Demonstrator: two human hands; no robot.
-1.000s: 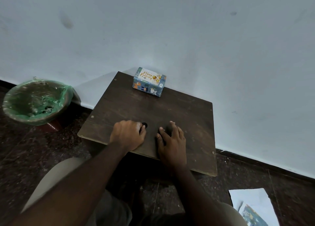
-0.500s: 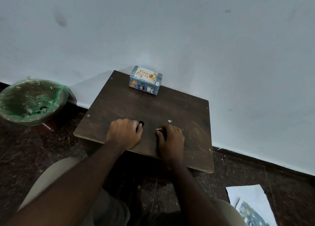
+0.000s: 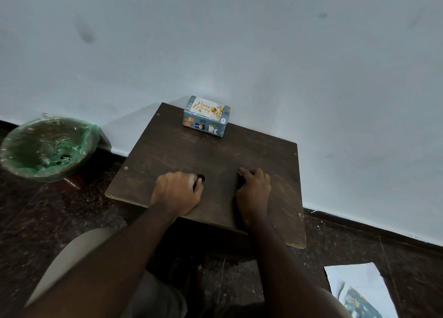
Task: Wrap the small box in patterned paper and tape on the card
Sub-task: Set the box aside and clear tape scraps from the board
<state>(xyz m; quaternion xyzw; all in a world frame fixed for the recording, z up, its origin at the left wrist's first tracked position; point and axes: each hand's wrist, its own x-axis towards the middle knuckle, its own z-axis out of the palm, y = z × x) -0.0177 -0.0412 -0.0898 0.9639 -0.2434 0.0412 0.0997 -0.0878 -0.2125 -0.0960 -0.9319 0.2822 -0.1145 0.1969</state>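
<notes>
Head view: wrapped box [image 3: 206, 119], card [image 3: 208, 108] on top, sits at the table's [image 3: 167, 149] far edge as the left hand [image 3: 176, 190] and right hand [image 3: 254, 188] curl near its front edge against a dark disc [image 3: 200, 178] and a dark item [image 3: 240, 183], grip unclear; lifting these straight up should spare the box.

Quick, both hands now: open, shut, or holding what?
Left hand: fingers curled, grip on the small black thing cannot be told.
Right hand: fingers curled; whether it holds anything cannot be told.
</notes>
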